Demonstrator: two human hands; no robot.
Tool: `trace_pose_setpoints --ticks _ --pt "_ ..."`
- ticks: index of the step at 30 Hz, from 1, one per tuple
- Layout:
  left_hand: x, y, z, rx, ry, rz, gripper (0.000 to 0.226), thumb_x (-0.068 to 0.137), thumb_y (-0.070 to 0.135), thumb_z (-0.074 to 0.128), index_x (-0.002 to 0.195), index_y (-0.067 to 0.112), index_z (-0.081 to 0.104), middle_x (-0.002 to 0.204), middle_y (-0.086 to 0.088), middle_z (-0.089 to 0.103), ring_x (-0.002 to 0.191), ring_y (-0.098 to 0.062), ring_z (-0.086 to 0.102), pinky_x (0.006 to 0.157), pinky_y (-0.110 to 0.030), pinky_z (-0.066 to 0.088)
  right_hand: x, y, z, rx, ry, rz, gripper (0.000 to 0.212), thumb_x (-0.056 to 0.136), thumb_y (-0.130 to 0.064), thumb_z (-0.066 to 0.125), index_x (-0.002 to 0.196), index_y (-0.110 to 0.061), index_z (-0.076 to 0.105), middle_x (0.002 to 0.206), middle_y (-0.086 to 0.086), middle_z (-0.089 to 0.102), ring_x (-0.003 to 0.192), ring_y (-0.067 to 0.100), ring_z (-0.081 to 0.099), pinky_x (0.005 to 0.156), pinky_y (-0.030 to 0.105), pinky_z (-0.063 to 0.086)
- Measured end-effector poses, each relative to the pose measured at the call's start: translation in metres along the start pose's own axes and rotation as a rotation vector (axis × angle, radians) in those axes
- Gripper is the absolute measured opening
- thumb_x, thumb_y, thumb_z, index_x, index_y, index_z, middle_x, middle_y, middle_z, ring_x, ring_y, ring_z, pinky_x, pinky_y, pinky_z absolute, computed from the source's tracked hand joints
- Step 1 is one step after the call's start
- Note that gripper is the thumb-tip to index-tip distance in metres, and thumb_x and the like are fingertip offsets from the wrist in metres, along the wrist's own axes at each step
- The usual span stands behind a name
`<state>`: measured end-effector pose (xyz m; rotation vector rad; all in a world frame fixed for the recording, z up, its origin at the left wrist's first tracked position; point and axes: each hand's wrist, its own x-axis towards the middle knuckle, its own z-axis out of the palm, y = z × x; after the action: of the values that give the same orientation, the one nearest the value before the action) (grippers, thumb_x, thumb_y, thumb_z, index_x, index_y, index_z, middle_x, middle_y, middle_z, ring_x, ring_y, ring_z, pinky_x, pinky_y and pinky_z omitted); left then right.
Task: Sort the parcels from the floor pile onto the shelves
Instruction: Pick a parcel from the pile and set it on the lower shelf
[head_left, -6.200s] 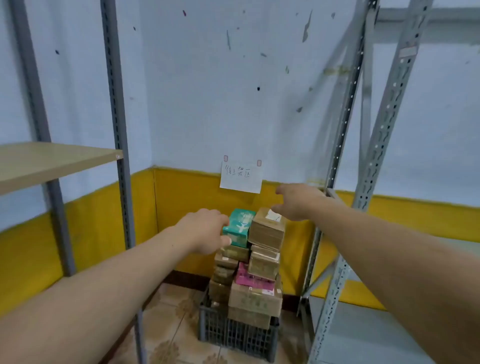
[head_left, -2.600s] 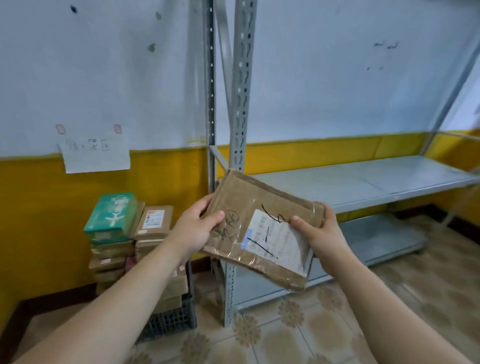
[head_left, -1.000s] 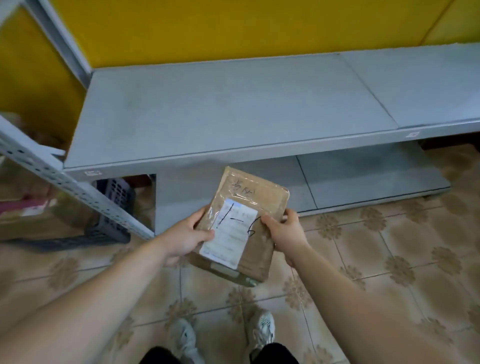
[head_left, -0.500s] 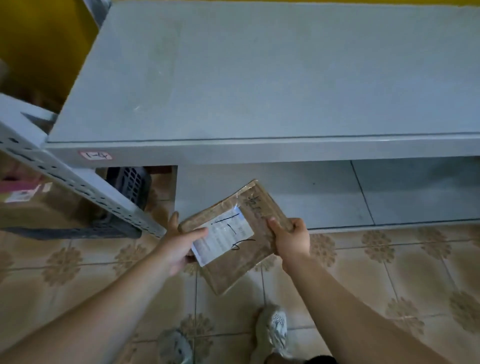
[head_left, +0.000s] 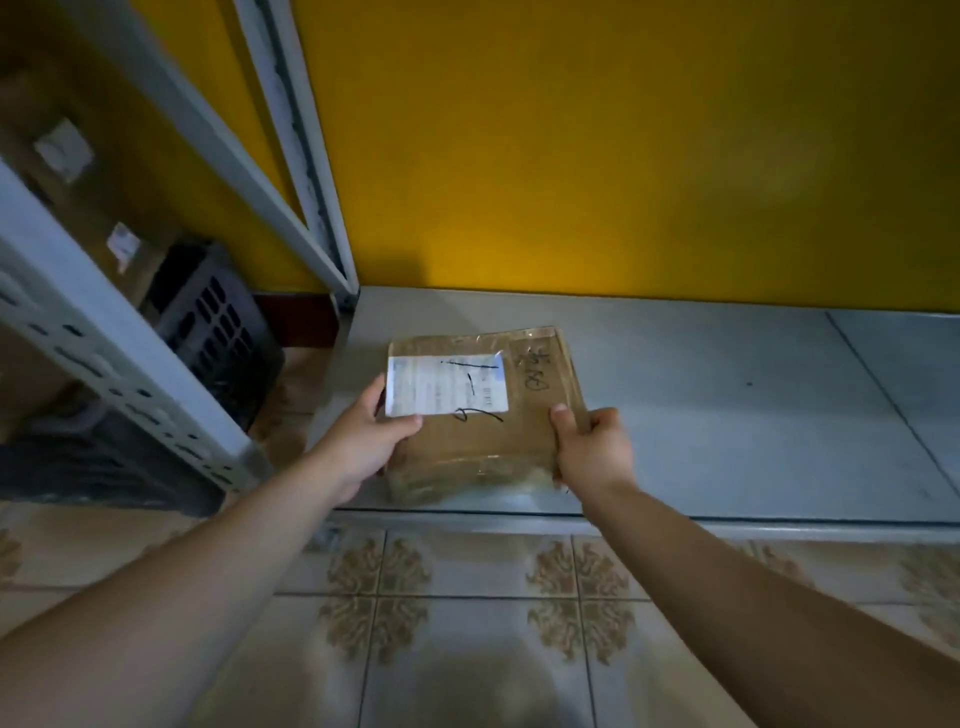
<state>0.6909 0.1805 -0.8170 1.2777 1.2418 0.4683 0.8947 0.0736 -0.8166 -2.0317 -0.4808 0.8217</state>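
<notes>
Parcel — brown, taped, white label up — sits on the low grey shelf, near the shelf's front left corner. Left hand pinches its left edge, thumb on the label; right hand pinches its near right corner, thumb on top

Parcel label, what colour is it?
White label with black pen marks, on the brown parcel; clearest in the head view.
</notes>
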Motion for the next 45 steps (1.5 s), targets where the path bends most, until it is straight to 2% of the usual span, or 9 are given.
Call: trace_pose_setpoints --ticks 4,7,10,13,17,21,29,34,45 --pt "0.027 -0.002 -0.002 -0.011 0.001 0.074 0.056 0.096 0.021 0.058 0.146 0.035 0.038 0.118 0.006 0.058 0.108 -0.015 0.058 0.103 -0.041 0.044 0.022 -0.01 0.003 -0.166 -0.025 -0.07 0.044 0.097 -0.046 0.054 0.122 -0.012 0.043 0.122 0.013 0.054 0.106 0.03 0.059 0.095 0.049 0.052" --pt "0.04 -0.01 -0.007 0.044 0.056 0.101 0.042 0.104 0.036 0.037 0.146 0.03 0.04 0.137 0.0 0.052 0.127 -0.019 0.047 0.108 -0.037 0.035 0.011 -0.023 0.004 -0.675 0.04 -0.409 0.074 0.095 -0.054 0.053 0.151 -0.021 0.019 0.153 0.011 0.024 0.143 0.032 0.022 0.117 0.049 0.023" --pt "0.055 -0.04 -0.021 0.322 0.197 0.048 0.053 0.099 0.042 0.043 0.147 0.02 0.038 0.15 -0.007 0.04 0.137 -0.026 0.039 0.114 -0.038 0.028 -0.012 -0.036 0.028 -1.067 -0.176 -0.692 0.091 0.085 -0.081 0.034 0.156 -0.035 0.0 0.166 0.003 -0.004 0.152 0.03 -0.008 0.12 0.055 -0.003" --pt "0.071 -0.075 -0.034 0.744 0.21 0.132 0.049 0.098 0.038 0.048 0.141 0.016 0.045 0.144 -0.011 0.046 0.131 -0.029 0.044 0.11 -0.044 0.034 -0.008 -0.032 0.05 -1.265 -0.305 -0.727 0.093 0.081 -0.088 0.022 0.156 -0.038 -0.005 0.166 0.002 -0.011 0.151 0.035 -0.011 0.118 0.063 -0.004" --pt "0.087 -0.096 -0.035 1.127 0.124 0.138 0.064 0.096 0.054 0.037 0.149 0.02 0.029 0.155 -0.012 0.026 0.141 -0.034 0.023 0.113 -0.046 0.024 0.022 -0.038 0.057 -1.299 -0.223 -0.739 0.089 0.083 -0.086 0.02 0.155 -0.04 -0.002 0.167 0.002 -0.003 0.151 0.038 -0.005 0.118 0.065 0.002" --pt "0.095 -0.099 -0.029 1.162 0.119 0.105 0.071 0.096 0.062 0.027 0.155 0.03 0.004 0.163 -0.001 -0.007 0.149 -0.026 -0.008 0.118 -0.049 0.001 0.042 -0.051 0.072 -1.31 -0.186 -0.714 0.087 0.084 -0.085 0.019 0.156 -0.04 0.0 0.167 0.002 -0.002 0.149 0.044 -0.012 0.114 0.07 -0.001" --pt "0.096 -0.107 -0.025 1.211 0.154 0.213 0.077 0.093 0.065 0.024 0.155 0.027 0.0 0.163 -0.001 -0.009 0.149 -0.02 -0.012 0.12 -0.042 -0.003 0.079 -0.079 0.101 -1.284 -0.101 -0.722 0.087 0.085 -0.085 0.021 0.156 -0.038 0.006 0.167 0.003 0.004 0.15 0.044 0.0 0.113 0.071 0.002" --pt "0.092 -0.105 -0.024 1.271 0.127 0.187 0.104 0.064 0.081 -0.004 0.153 0.028 -0.013 0.161 -0.002 -0.019 0.148 -0.02 -0.019 0.12 -0.042 -0.008 0.097 -0.094 0.128 -1.281 -0.059 -0.753 0.087 0.085 -0.084 0.021 0.157 -0.036 0.009 0.166 0.006 0.007 0.149 0.045 0.004 0.112 0.073 0.005" --pt "0.096 -0.107 -0.024 1.251 0.114 0.206 0.102 0.062 0.083 -0.007 0.152 0.034 -0.016 0.158 0.002 -0.027 0.143 -0.016 -0.03 0.118 -0.041 -0.014 0.118 -0.118 0.166 -1.276 -0.036 -0.8 0.089 0.085 -0.084 0.022 0.157 -0.034 0.011 0.166 0.01 0.011 0.149 0.046 0.006 0.111 0.073 0.006"
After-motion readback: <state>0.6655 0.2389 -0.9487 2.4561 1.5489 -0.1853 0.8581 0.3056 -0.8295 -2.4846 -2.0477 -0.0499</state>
